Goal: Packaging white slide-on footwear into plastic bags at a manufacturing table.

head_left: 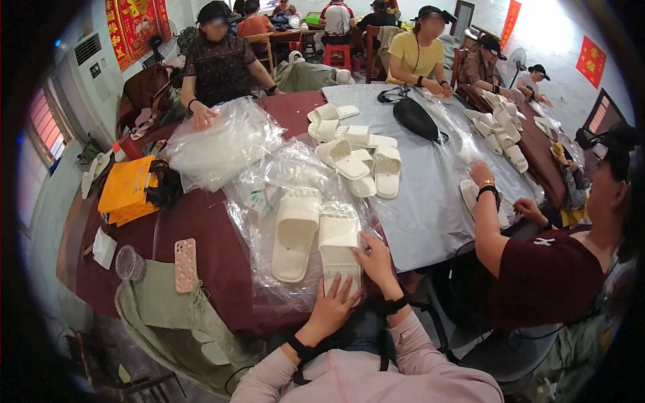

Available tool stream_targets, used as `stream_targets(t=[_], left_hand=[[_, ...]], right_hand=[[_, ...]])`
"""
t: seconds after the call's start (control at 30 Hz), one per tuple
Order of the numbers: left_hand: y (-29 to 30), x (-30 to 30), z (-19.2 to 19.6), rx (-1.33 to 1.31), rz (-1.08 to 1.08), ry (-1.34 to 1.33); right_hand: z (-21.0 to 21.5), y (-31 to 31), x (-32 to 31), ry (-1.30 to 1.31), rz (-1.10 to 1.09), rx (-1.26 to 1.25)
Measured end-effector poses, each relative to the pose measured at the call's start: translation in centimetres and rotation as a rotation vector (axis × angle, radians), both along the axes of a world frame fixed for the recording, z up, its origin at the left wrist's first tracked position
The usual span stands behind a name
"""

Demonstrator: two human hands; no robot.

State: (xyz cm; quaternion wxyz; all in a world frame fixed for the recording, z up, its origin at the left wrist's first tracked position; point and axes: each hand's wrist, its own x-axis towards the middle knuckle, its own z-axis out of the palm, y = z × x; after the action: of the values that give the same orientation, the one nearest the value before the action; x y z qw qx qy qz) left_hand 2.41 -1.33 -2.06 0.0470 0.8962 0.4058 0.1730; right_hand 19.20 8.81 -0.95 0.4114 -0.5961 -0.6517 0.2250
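Note:
Two cream-white open-toed slippers lie side by side on clear plastic bags (pixel 252 232) in front of me. My left hand (pixel 332 309) lies with fingers spread on the heel end of the right-hand slipper (pixel 338 235). Against the outer side of that slipper's strap rests my right hand (pixel 376 262), its thumb and index finger stretched out and apart. The left-hand slipper (pixel 294 238) is untouched, its broad strap facing away from me. Beyond them sits a loose heap of more slippers (pixel 356 158).
A stack of clear bags (pixel 225 144) lies far left, near a co-worker's hand. Orange bags (pixel 131 188), a phone (pixel 186 265) and a plastic cup (pixel 130 262) stand left; a draped green cloth (pixel 158 299) is nearer. A black pouch (pixel 413 119) lies on the grey sheet. Co-workers sit around.

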Motion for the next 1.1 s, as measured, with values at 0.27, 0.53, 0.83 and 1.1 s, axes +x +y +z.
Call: stream_targets(t=[0.27,0.53,0.83,1.1], left_hand=[[0.0,-0.2,0.0,0.007,0.035,-0.153],[-0.1,-0.2,1.3,0.048,0.081,-0.432],[-0.4,-0.8,1.3,0.083,0.111,-0.525],[0.6,-0.5,1.8,0.119,0.169,-0.574]], right_hand=[[-1.1,1.0,-0.8,0.207,-0.060,-0.001],[-2.8,2.3,0.1,0.221,-0.163,-0.094],[-0.6,2.5,-0.1,0.666,-0.075,-0.374],[0.8,-1.5,-1.4,0.486,0.144,-0.146]])
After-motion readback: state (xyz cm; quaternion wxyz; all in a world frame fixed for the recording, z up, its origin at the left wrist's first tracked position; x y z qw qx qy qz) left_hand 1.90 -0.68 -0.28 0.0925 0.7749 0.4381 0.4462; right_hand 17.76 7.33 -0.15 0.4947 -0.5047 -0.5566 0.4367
